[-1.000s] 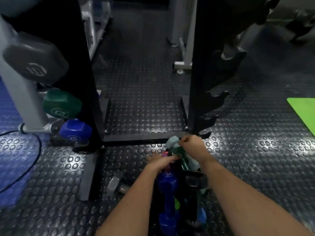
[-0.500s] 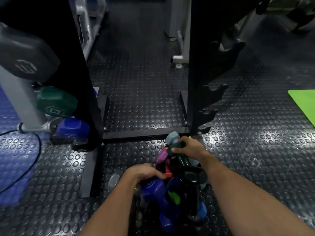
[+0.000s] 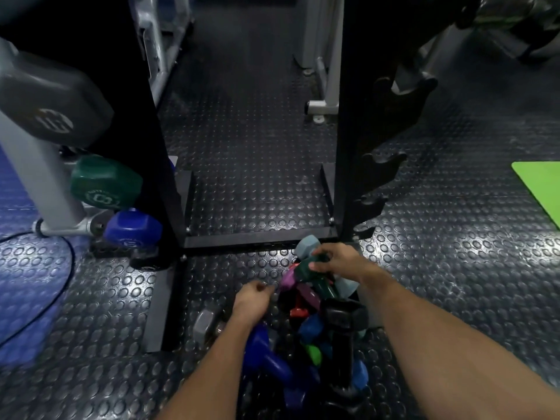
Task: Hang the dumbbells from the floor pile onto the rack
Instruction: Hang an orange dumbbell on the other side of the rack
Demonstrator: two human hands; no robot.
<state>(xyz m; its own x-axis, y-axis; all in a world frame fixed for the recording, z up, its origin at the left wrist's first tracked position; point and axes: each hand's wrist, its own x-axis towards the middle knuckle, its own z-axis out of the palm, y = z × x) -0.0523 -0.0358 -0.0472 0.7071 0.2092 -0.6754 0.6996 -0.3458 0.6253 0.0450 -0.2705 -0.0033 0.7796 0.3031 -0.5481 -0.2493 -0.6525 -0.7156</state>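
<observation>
- Dark green dumbbell [image 3: 315, 275]: hexagonal heads, matte coat, atop the floor pile [image 3: 318, 328] just in front of the rack [image 3: 348, 147] base.
- Right hand [image 3: 339, 262]: fingers curled round the dark green dumbbell's upper end.
- Left hand [image 3: 253, 300]: fingers curled loosely, holding nothing, just left of the pile.
- Floor [image 3: 242, 147]: black rubber, raised round studs; blue section far left, green mat [image 3: 542, 189] at right edge.
- On the rack's left side, three heads: grey dumbbell [image 3: 51, 101], green dumbbell [image 3: 104, 184], blue dumbbell [image 3: 131, 228].
- Right upright: four bare hooks [image 3: 381, 165].
</observation>
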